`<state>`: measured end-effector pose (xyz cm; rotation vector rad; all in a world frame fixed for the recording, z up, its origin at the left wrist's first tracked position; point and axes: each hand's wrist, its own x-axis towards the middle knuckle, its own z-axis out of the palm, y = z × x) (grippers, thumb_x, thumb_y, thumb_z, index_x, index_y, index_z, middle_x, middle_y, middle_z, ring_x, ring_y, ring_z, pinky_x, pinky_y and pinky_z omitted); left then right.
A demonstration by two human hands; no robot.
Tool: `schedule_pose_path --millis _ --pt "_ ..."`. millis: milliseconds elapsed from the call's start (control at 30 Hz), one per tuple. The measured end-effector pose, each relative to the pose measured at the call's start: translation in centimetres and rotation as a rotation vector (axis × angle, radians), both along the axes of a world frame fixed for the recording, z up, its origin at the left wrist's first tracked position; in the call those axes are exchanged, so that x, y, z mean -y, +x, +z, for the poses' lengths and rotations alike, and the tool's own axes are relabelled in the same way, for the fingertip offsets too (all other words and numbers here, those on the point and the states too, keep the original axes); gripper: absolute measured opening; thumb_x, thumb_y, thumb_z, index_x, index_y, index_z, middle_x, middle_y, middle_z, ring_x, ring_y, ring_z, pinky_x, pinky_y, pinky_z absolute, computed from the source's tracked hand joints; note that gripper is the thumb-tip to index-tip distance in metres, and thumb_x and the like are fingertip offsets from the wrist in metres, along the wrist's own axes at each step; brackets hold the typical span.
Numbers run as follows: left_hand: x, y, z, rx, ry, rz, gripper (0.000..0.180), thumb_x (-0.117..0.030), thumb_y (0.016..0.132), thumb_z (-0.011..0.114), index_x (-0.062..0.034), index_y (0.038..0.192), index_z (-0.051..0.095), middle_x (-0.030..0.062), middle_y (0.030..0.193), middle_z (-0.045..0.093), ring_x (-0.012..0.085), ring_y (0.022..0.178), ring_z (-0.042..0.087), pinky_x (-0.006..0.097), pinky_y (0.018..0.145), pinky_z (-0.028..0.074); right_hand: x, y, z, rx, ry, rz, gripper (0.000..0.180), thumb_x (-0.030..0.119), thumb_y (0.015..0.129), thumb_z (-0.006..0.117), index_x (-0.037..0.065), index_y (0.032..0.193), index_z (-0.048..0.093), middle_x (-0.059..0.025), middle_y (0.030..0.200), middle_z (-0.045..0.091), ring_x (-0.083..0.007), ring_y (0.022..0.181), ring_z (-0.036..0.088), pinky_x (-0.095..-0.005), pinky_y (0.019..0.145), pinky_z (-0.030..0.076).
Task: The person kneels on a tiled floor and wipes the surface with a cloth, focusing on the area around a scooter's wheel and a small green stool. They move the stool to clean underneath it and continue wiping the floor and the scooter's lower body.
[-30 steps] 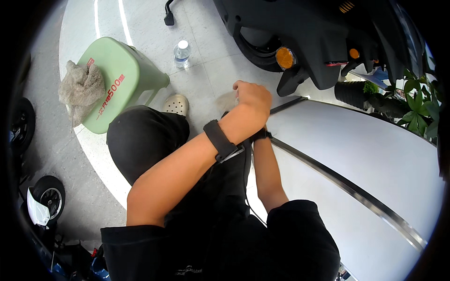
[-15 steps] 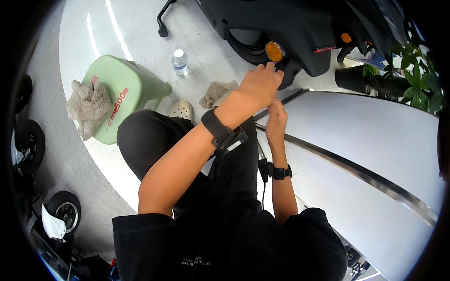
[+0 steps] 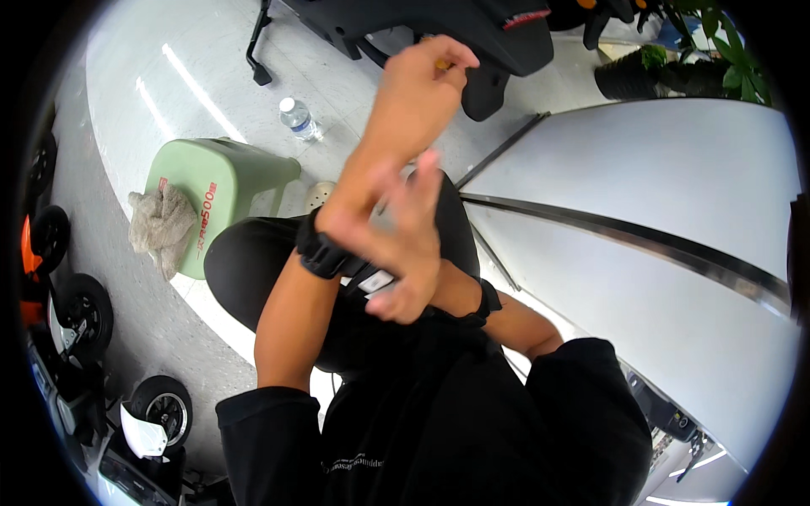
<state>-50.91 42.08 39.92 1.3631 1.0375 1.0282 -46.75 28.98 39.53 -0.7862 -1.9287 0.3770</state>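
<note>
My left hand (image 3: 418,93) is raised in front of the dark scooter (image 3: 439,25), its fingers loosely bent and apart, with nothing seen in them. A black wrist strap (image 3: 319,253) with a small box circles my left wrist. Across that forearm, close to the strap, lies my right hand (image 3: 409,240), smeared by motion, its fingers spread; whether it touches the strap I cannot tell. Another black strap (image 3: 488,302) is on my right wrist. Behind the left hand, the scooter's orange reflector is mostly hidden.
To the left stands a green plastic stool (image 3: 232,173) with a beige cloth (image 3: 163,223) on it. A clear water bottle (image 3: 299,118) is on the floor past the stool. At the right is a white panel (image 3: 658,169) with a metal edge; potted plants (image 3: 641,76) stand beyond. Parked scooters line the far left.
My right hand has come from beside the left hand back over the left forearm, its fingers spreading. My left hand has moved left and away from the reflector. The view has shifted.
</note>
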Motion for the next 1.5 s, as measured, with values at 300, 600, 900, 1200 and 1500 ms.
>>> schedule_pose_path --millis 300,600,900,1200,1500 --pt "4.8 -3.4 7.7 0.385 0.407 -0.31 0.037 -0.029 0.1 0.045 -0.0014 0.121 0.057 0.022 0.108 0.066 0.0244 0.087 0.067 0.032 0.069 0.05 2.7 -3.5 0.8 -0.191 0.134 0.571 0.046 0.034 0.094 0.056 -0.003 0.12 0.061 -0.0139 0.133 0.057 -0.0269 0.133 0.047 -0.0421 0.11 0.036" --pt "7.7 -5.1 9.4 0.118 0.441 -0.292 0.037 -0.031 0.098 0.048 -0.0037 0.121 0.058 0.0205 0.108 0.066 0.0246 0.09 0.067 0.032 0.069 0.05 3.2 -4.2 -0.4 -0.177 0.249 0.556 0.03 0.035 0.095 0.056 0.007 0.099 0.066 0.0018 0.113 0.063 -0.0139 0.101 0.06 -0.0275 0.085 0.048" --pt "7.7 -5.4 8.7 0.001 0.436 -0.247 0.037 -0.032 0.097 0.051 -0.006 0.121 0.06 0.0191 0.109 0.066 0.0248 0.092 0.066 0.032 0.07 0.05 3.2 -4.0 -0.8 -0.239 0.272 0.67 0.029 0.032 0.092 0.061 0.005 0.1 0.067 -0.0017 0.124 0.058 -0.0177 0.115 0.056 -0.0293 0.096 0.047" --pt "7.9 -5.7 8.3 -0.069 0.453 -0.22 0.037 -0.033 0.095 0.055 -0.0084 0.122 0.061 0.0177 0.11 0.066 0.025 0.095 0.065 0.032 0.07 0.049 3.1 -4.8 -0.7 -0.227 0.269 0.652 0.026 0.032 0.096 0.057 0.009 0.1 0.068 0.0013 0.111 0.063 -0.0143 0.107 0.058 -0.0267 0.089 0.05" --pt "7.0 -5.8 8.6 -0.198 0.417 -0.173 0.037 -0.034 0.094 0.058 -0.0107 0.122 0.062 0.0163 0.11 0.066 0.0252 0.098 0.064 0.032 0.07 0.049 2.6 -2.9 -0.6 0.146 0.375 0.323 0.042 0.032 0.094 0.057 0.019 0.133 0.055 0.0005 0.145 0.048 -0.0135 0.133 0.044 -0.0318 0.109 0.034"
